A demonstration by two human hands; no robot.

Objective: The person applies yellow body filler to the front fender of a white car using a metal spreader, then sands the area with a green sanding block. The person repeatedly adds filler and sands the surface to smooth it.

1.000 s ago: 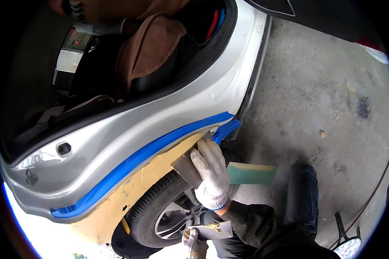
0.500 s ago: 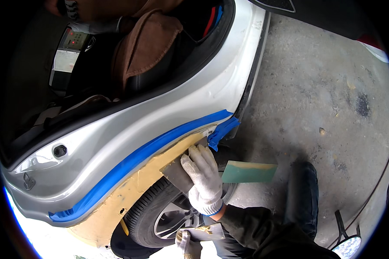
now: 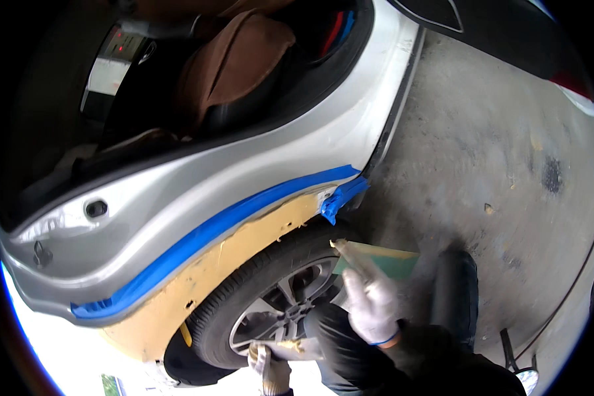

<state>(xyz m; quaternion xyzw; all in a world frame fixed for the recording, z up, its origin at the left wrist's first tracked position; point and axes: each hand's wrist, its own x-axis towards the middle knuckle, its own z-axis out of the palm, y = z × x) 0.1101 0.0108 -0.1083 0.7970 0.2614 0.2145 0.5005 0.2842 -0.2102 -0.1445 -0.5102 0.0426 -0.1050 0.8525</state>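
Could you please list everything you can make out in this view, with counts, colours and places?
Car body: 1, silver, left to top centre
Tape strip: 1, blue, along the body
Crumpled tape: 1 bunch, blue, at the strip's right end
Filler coat: 1, tan, between strip and wheel
Wheel: 1, black and grey, below the filler
Cover: 1, brown, inside the car
Dark panel: 1, black, top right
Floor: 1, grey, right
Green plate: 1, green, beside the right hand
Spreader: 1, greyish, blurred, in the right hand
Metal plate: 1, grey with tan dabs, in the left hand
Legs: 2, dark trousers, lower centre
Left hand: 1, white glove, bottom centre
Right hand: 1, white glove, lower centre
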